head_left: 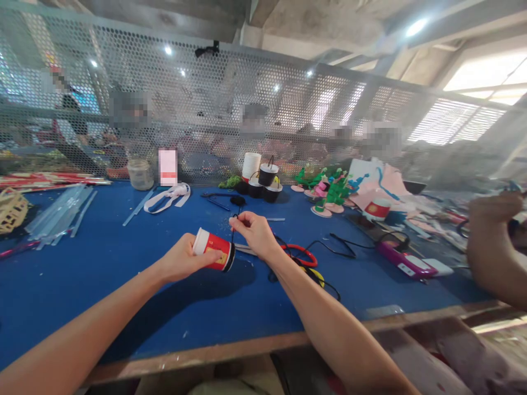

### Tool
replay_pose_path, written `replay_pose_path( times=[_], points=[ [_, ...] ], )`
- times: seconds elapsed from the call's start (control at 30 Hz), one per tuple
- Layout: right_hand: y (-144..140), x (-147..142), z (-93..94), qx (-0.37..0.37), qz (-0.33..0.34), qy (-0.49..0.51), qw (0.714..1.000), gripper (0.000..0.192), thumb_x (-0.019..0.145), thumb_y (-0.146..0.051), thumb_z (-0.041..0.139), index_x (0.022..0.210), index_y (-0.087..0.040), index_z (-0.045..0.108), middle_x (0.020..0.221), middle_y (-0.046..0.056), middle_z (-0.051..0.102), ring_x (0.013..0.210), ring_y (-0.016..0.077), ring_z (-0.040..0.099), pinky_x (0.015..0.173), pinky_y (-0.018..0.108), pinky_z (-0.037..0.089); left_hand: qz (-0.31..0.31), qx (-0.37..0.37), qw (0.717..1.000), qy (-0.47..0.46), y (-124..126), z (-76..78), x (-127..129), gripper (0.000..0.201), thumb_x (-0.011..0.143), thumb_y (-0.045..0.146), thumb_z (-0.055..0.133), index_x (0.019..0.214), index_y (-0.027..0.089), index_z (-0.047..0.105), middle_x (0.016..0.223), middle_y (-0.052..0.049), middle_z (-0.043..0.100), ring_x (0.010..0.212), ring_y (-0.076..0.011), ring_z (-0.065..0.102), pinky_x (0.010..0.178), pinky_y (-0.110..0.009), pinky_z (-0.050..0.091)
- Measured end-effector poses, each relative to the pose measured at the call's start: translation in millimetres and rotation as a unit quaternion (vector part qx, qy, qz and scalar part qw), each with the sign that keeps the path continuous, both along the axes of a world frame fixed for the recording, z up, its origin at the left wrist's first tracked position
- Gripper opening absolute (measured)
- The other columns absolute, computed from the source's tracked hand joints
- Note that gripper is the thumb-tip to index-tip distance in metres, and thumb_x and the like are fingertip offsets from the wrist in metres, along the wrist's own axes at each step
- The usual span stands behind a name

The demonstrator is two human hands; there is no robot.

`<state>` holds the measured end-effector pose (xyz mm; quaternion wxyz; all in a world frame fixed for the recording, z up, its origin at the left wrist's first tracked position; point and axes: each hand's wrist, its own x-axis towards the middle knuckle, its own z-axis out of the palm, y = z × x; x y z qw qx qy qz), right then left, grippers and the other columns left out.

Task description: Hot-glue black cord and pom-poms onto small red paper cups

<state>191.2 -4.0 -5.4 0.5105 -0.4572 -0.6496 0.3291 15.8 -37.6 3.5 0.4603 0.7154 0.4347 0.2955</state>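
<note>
My left hand (183, 257) is wrapped round a red and white paper cup (213, 248), tilted on its side above the blue table (123, 307). A black band circles the cup's right end. Between the thumb and fingers of my right hand (253, 230) is a thin black cord (233, 233), pinched just above that end and running down to it. A ball of black cord (237, 201) lies behind my right hand. Scissors with red handles (307, 255) are partly hidden behind my right forearm, with a yellow and black item (316, 276) beside them.
Black and white cups (269, 175) stand at the back by the perforated metal screen (197, 120). Glue sticks (61, 214) lie left; green craft figures (333, 192) and a purple glue gun (405, 260) are right. Another person's arm (489, 247) reaches in at far right.
</note>
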Motion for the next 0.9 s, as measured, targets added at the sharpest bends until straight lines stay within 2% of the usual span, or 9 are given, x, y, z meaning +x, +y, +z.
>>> replay_pose_path(
  times=[0.43,0.67,0.9],
  points=[
    [-0.6,-3.0,-4.7,-0.018,0.021,-0.042,0.999,0.024,0.070,-0.037,0.054,0.057,-0.017,0.049,0.055,-0.002,0.053,0.052,0.0094,0.045,0.053,0.022,0.036,0.012,0.020,1.000,0.009,-4.9,7.8,1.9,0.027,0.060,0.037,0.060,0.053,0.012,0.054,0.046,0.004,0.040,0.045,-0.0063,0.029,0.041,-0.020,0.024],
    [-1.0,-5.1,-7.1,-0.034,0.033,-0.056,0.997,0.024,0.068,-0.036,0.055,0.056,-0.017,0.047,0.053,-0.005,0.046,0.049,0.0078,0.037,0.050,0.022,0.032,0.025,0.019,0.999,-0.016,-3.9,6.3,1.5,0.026,0.059,0.036,0.062,0.058,0.010,0.061,0.048,0.002,0.047,0.046,-0.0069,0.034,0.042,-0.019,0.027],
    [-3.1,-7.5,-6.5,-0.061,0.049,-0.064,0.995,0.033,0.064,-0.046,0.058,0.054,-0.017,0.047,0.051,-0.005,0.041,0.049,0.0075,0.031,0.047,0.022,0.027,0.037,-0.004,0.996,-0.075,-1.9,3.7,1.4,0.022,0.057,0.031,0.067,0.058,0.009,0.064,0.048,0.001,0.053,0.046,-0.0071,0.040,0.044,-0.019,0.032]
  ],
)
